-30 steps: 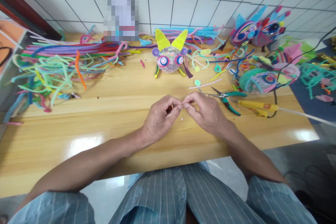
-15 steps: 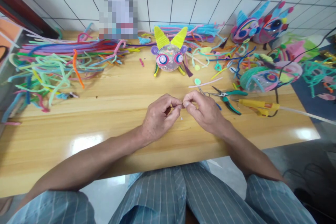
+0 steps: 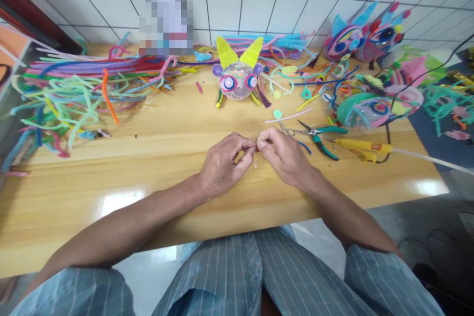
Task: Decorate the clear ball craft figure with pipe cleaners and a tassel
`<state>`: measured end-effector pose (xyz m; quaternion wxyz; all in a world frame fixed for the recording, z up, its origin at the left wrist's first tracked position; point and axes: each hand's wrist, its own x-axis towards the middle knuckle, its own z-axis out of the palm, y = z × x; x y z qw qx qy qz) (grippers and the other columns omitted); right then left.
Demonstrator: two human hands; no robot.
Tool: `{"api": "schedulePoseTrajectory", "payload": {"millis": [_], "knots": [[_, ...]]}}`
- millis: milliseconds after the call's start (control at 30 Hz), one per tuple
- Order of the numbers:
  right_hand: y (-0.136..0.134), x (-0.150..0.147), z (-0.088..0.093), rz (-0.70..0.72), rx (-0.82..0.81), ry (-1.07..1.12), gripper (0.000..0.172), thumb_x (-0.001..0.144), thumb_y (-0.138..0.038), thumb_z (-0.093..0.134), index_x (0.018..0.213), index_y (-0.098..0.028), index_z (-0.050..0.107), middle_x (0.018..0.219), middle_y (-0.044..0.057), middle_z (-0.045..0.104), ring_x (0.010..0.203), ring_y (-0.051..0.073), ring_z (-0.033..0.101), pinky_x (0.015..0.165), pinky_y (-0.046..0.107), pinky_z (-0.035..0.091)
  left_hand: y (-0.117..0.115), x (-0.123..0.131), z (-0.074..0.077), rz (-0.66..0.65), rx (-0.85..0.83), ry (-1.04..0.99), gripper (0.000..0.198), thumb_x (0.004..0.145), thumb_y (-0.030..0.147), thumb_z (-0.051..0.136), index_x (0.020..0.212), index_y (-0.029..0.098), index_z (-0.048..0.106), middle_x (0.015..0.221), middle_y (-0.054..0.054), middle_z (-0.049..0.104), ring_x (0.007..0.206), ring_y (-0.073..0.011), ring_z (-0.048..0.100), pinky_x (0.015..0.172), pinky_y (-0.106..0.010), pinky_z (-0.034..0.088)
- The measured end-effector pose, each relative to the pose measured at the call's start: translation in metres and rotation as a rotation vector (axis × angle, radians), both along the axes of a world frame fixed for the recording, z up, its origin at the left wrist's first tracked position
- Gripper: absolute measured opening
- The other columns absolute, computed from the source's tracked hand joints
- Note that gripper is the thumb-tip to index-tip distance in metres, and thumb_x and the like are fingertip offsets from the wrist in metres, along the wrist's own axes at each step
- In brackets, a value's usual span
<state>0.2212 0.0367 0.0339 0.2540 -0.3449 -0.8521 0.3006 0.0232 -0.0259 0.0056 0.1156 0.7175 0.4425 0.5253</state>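
My left hand and my right hand meet fingertip to fingertip over the front middle of the table. Both are closed in a pinch on a thin dark strand, now almost wholly hidden by the fingers. A tiny white bit shows just below the fingertips. Beyond my hands stands a clear round figure with yellow ears, purple side discs and ringed pink-and-blue eyes. Close to my right hand lie small scissors, a blue pipe-cleaner piece and green-handled pliers.
A yellow glue gun with a pale stick lies right of the pliers. Piles of coloured pipe cleaners cover the left of the wooden table. More decorated figures stand back right, and one striped figure lies nearer. Tiled wall behind.
The dark strand, seen earlier between the left thumb and finger, is now nearly out of sight. Both hands stay pinched together, with only slight finger movement. The view shifted slightly.
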Motion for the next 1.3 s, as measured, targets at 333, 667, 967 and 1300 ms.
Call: {"api": "schedulePoseTrajectory", "payload": {"millis": [333, 667, 967, 1300], "knots": [[0.001, -0.001, -0.001, -0.011, -0.035, 0.006, 0.011, 0.104, -0.030, 0.051, 0.093, -0.028, 0.052, 0.082, 0.000, 0.068, 0.074, 0.020, 0.062, 0.070, 0.032, 0.045, 0.001, 0.001, -0.004, 0.013, -0.034, -0.008, 0.013, 0.102, 0.011, 0.065, 0.097, 0.021, 0.073, 0.080, 0.000, 0.075, 0.064, -0.0114, 0.061, 0.068, -0.025, 0.051], [0.004, 0.000, 0.005, -0.024, -0.111, 0.020, 0.013, 0.105, -0.033, 0.057, 0.095, -0.025, 0.059, 0.091, 0.001, 0.074, 0.084, 0.018, 0.068, 0.079, 0.030, 0.050, 0.000, -0.007, -0.003, 0.056, -0.146, -0.028, 0.014, 0.099, 0.014, 0.067, 0.088, 0.020, 0.075, 0.077, 0.000, 0.076, 0.062, -0.0109, 0.062, 0.062, -0.024, 0.047], [-0.037, 0.126, 0.005, -0.351, -0.012, -0.007, 0.014, 0.101, -0.034, 0.072, 0.090, -0.026, 0.074, 0.086, 0.001, 0.080, 0.077, 0.020, 0.074, 0.071, 0.032, 0.055, 0.001, -0.004, -0.007, 0.082, -0.278, -0.150, 0.014, 0.095, 0.023, 0.069, 0.083, 0.020, 0.077, 0.073, -0.001, 0.076, 0.059, -0.0114, 0.060, 0.061, -0.025, 0.045], [0.024, 0.278, -0.050, -1.135, 0.182, 0.083, 0.048, 0.052, -0.012, 0.106, 0.068, -0.029, 0.065, 0.083, 0.010, 0.074, 0.070, 0.020, 0.063, 0.061, 0.040, 0.045, 0.002, -0.002, -0.014, 0.068, -0.332, -0.188, 0.015, 0.093, 0.024, 0.068, 0.081, 0.019, 0.076, 0.074, -0.001, 0.075, 0.059, -0.0094, 0.054, 0.061, -0.024, 0.043]]}}
